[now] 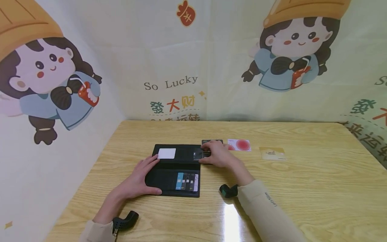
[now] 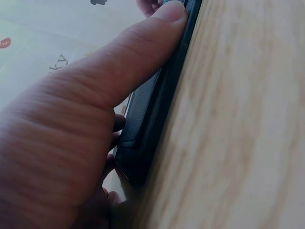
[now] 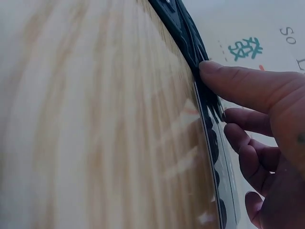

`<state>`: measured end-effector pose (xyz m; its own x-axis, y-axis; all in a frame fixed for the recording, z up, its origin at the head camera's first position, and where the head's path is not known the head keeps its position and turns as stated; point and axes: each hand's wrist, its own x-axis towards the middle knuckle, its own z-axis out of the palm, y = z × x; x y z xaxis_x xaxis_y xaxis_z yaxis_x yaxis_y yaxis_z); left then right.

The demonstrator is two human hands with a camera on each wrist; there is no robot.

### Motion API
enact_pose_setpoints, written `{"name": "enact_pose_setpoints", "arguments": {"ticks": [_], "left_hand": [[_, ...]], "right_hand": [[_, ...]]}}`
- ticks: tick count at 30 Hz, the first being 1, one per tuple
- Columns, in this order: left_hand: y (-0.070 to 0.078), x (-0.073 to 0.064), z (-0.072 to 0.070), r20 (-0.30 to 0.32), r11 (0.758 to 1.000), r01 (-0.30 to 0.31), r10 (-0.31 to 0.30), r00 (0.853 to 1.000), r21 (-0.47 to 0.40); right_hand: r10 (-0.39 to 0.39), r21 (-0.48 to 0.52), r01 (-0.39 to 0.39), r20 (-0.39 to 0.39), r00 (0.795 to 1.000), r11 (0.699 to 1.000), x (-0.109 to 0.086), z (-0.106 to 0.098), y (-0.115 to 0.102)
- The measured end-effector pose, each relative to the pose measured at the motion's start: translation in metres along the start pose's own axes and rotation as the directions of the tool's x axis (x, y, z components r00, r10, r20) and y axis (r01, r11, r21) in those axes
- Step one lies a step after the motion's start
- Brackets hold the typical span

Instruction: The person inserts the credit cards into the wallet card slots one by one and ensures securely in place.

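A black bifold wallet (image 1: 183, 155) lies unfolded on the wooden table, its fold running left to right. Its upper half shows a white panel (image 1: 166, 153); several overlapping cards (image 1: 187, 181), blue, dark and pale, sit in the lower half. My left hand (image 1: 137, 178) spans the wallet's left side, fingers on the upper half and thumb along the lower one, as the left wrist view also shows. At the upper right edge, my right hand (image 1: 220, 154) pinches a black card (image 1: 198, 154) that lies partly in the wallet. The fingers hide part of that card.
Behind the right hand lies a dark card (image 1: 211, 141). To its right are a white card with red circles (image 1: 243, 145) and a gold card (image 1: 272, 153). A printed cloth (image 1: 223, 67) hangs behind the table (image 1: 317, 188). Black wrist devices (image 1: 228, 191) sit near both sleeves.
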<state>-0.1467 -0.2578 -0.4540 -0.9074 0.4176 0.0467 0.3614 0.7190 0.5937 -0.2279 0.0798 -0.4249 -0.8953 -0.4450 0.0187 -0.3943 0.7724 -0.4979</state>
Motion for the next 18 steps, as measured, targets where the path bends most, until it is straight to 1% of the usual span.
{"name": "enact_pose_setpoints", "arguments": {"ticks": [4, 9, 18], "left_hand": [[0.0014, 0.0002, -0.0002, 0.003, 1.0, 0.003, -0.003, 1.0, -0.004], [0.0032, -0.0007, -0.001, 0.007, 1.0, 0.017, -0.017, 1.0, -0.006], [0.0015, 0.0003, -0.0021, 0.01, 1.0, 0.017, -0.017, 1.0, 0.006]], "right_hand": [[0.01, -0.014, -0.01, 0.006, 1.0, 1.0, 0.0019, 0.0016, -0.0037], [0.014, -0.005, -0.014, 0.015, 1.0, 1.0, 0.0029, 0.0024, -0.0066], [0.026, -0.002, -0.026, 0.022, 0.999, 1.0, 0.0035, 0.001, -0.0044]]}}
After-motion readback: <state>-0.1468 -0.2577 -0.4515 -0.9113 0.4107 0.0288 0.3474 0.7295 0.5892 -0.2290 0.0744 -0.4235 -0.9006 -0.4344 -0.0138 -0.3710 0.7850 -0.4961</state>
